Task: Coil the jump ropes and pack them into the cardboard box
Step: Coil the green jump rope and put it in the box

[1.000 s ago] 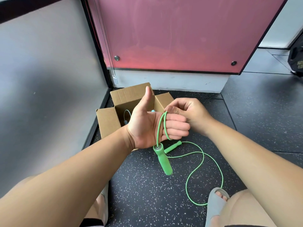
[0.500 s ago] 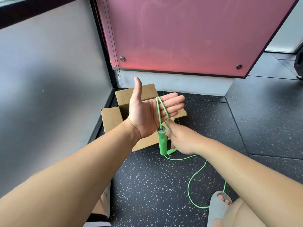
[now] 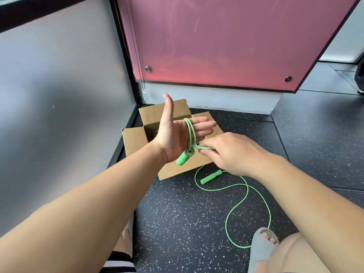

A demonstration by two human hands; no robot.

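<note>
Though looped twice round flat-open left hand (image 3: 175, 136), pinched by right hand (image 3: 232, 152): most green rope (image 3: 191, 133) slack, five o'clock of cardboard box (image 3: 134, 142); unpacked.

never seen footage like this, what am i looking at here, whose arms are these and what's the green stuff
There is no machine here: a camera worn on a person's head looks down at their own two bare arms. The left hand is held open, thumb up, with the thin green jump rope looped round its fingers and one green plastic handle hanging below the palm. The right hand pinches the cord beside it. The other green handle and the loose cord lie on the black speckled floor. Behind the hands stands an open brown cardboard box.
</note>
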